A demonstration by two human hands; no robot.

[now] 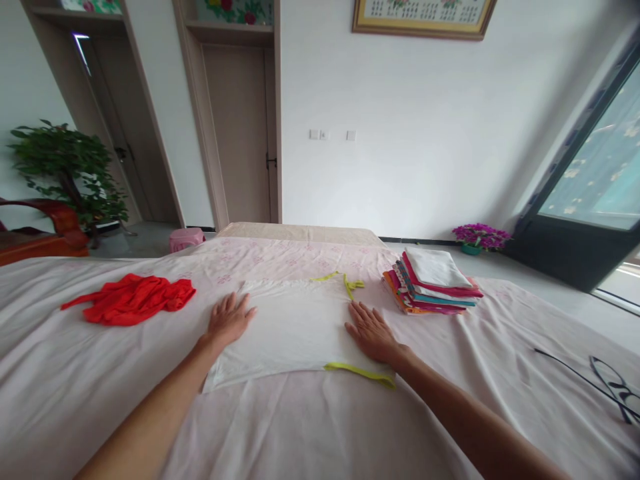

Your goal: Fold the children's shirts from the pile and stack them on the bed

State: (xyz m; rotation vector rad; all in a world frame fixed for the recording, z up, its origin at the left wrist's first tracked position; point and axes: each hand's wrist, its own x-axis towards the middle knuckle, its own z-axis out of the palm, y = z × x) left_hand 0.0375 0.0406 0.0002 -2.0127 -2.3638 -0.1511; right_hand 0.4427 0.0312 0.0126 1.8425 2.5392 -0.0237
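A white garment (295,327) with yellow-green trim lies spread out on a pale pink sheet. My left hand (231,317) rests flat on its left edge, fingers apart. On the garment's right side lies my right hand (371,332), palm down with the fingers stretched out. Yellow-green edging shows at the near right edge and at the far right corner, where a thin strap curls onto the sheet. Neither hand grips the cloth.
A crumpled red garment (137,300) lies to the left. To the right stands a stack of folded clothes (433,283), white on top. Black-framed glasses (607,383) lie at the far right on the sheet (280,433). A pink stool (187,239) stands beyond.
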